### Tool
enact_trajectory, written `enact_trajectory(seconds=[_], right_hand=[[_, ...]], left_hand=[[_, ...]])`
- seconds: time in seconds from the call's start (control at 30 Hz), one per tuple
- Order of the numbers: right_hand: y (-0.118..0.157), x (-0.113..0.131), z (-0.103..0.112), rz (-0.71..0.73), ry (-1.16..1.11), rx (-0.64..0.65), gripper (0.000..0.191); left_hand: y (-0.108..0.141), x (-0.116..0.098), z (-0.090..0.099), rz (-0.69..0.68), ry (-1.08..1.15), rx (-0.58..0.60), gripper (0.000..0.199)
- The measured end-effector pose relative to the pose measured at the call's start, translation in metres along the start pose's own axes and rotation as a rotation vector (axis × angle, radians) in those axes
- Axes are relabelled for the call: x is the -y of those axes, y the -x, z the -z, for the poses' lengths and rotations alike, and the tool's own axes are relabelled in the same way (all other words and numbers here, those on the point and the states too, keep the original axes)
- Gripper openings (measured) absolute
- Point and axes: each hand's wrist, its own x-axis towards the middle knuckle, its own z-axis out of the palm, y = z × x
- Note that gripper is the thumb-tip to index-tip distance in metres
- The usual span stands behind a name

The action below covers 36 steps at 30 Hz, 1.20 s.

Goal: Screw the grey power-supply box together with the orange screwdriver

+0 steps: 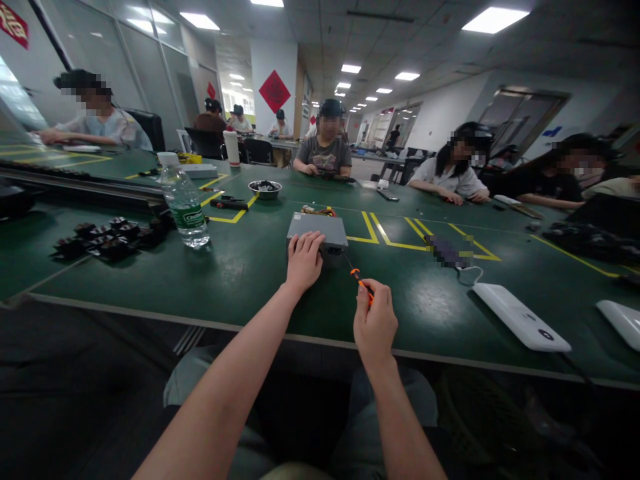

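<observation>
"Positions first, please: who holds what?"

"Left hand (306,261) lies over a grey metal box (326,225), fingers outstretched on its top, not wrapped round it. Right hand (377,320) has its fingers closed around an orange-and-black screwdriver (355,273). The box sits in from the middle of the tabletop's (240,287) near edge."

"Best technique?"

"I'd press the box steady and keep the screwdriver straight; I can't tell whether its tip touches."

"And the count?"

"One box, one screwdriver, one water bottle (184,200) to their left, one metal bowl (265,193) nearer the far edge."
</observation>
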Motion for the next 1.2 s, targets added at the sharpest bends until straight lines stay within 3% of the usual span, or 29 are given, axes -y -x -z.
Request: enact_trajectory(seconds=[0.23,0.37,0.47,0.57,0.7,0.93,1.1,1.2], right_hand=[[0.005,0.006,-0.002,0.206,-0.019,0.105,0.026],[0.0,0.004,0.002,0.102,0.036,0.034,0.029],[0.0,0.004,0.004,0.01,0.057,0.074,0.036],[0.003,0.008,0.003,0.022,0.034,0.102,0.035],[0.002,0.01,0.0,0.052,0.053,0.04,0.031],[0.001,0.001,0.005,-0.056,0.072,0.076,0.035],[0.004,0.002,0.0,0.14,0.022,0.062,0.029],[0.004,-0.001,-0.002,0.135,0.018,-0.002,0.026]], left_hand=[[0.001,0.001,0.0,-0.001,-0.006,-0.005,0.042],[0.001,0.001,-0.001,-0.003,-0.004,-0.001,0.043],[0.0,0.001,-0.001,0.002,-0.003,0.002,0.043],[0.001,0.001,-0.001,0.001,-0.004,0.003,0.043],[0.001,0.001,0.0,0.0,0.0,0.002,0.043],[0.001,0.001,-0.001,0.002,0.004,-0.007,0.042],[0.0,-0.001,-0.002,0.026,0.006,-0.016,0.036],[-0.001,-0.002,-0.003,0.04,0.007,-0.032,0.033]])
